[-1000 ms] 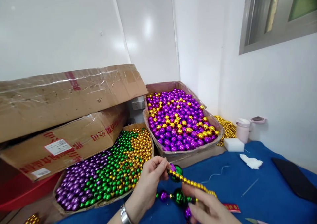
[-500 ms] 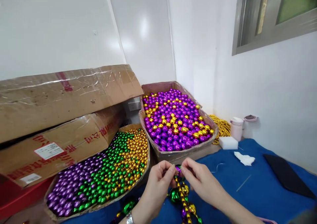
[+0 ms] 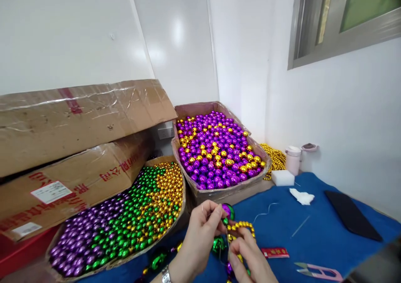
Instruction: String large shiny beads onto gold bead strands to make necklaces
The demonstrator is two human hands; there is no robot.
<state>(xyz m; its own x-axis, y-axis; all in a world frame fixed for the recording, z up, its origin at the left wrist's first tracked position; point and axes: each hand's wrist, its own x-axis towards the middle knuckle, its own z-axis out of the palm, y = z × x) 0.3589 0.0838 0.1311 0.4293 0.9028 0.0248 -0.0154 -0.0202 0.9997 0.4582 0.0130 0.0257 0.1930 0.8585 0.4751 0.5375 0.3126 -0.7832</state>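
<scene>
My left hand [image 3: 202,235], with a metal watch band at the wrist, is closed in a pinch at the end of a bead strand. Beside its fingertips sit a large purple-and-green bead [image 3: 228,211] and a small green one. A loop of small gold beads [image 3: 246,224] arches over the fingers of my right hand [image 3: 250,260]. That hand is closed, thumb and fingers pinching a thin thread [image 3: 227,237] that runs down from the left fingertips. A big green bead [image 3: 218,244] hangs between the hands, and another green bead [image 3: 158,259] lies left of my left wrist.
Cardboard boxes hold purple and gold beads [image 3: 216,149] and purple, green and gold beads [image 3: 131,216]. On the blue cloth [image 3: 266,216] lie pink thread snips [image 3: 319,270], a red packet [image 3: 275,253], a needle [image 3: 300,226], white tissue [image 3: 301,196], white foam [image 3: 282,178] and a black flat object [image 3: 352,215].
My right hand has moved down and closer to the left, with the gold beads now looped over its fingers. The snips and red packet have come into view as the camera turned slightly right.
</scene>
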